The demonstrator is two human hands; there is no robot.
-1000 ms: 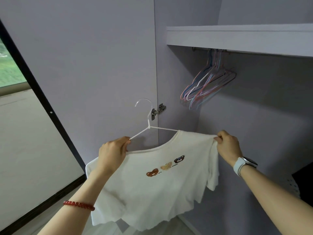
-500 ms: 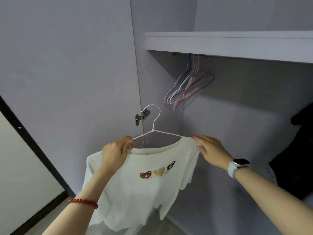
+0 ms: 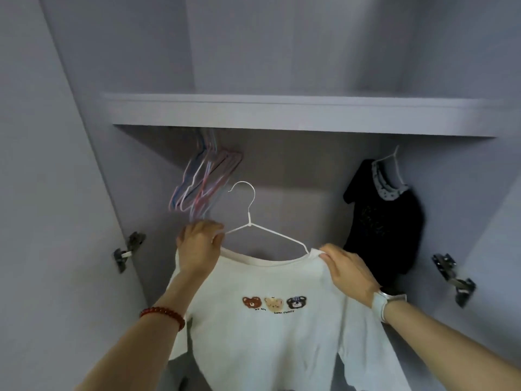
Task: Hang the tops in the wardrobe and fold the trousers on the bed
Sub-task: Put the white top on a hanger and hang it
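Observation:
A white T-shirt (image 3: 270, 331) with three bear faces printed on the chest hangs on a white wire hanger (image 3: 248, 221), held up inside the open wardrobe. My left hand (image 3: 200, 246) grips the hanger's left arm together with the shirt's left shoulder. My right hand (image 3: 346, 269) pinches the shirt's right shoulder at the hanger's right end. The hanger's hook is free in the air, below the rail under the shelf (image 3: 282, 114). The rail itself is mostly hidden by the shelf edge.
A bunch of empty pink and blue hangers (image 3: 203, 179) hangs at the rail's left end. A black top with a spotted collar (image 3: 386, 221) hangs at the right. Open doors with metal hinges (image 3: 128, 249) flank the wardrobe on both sides.
The view has swung to face the wardrobe's inside. The shirt and hanger have moved right and into the opening, and my right hand has gone from resting open on the shoulder to pinching it.

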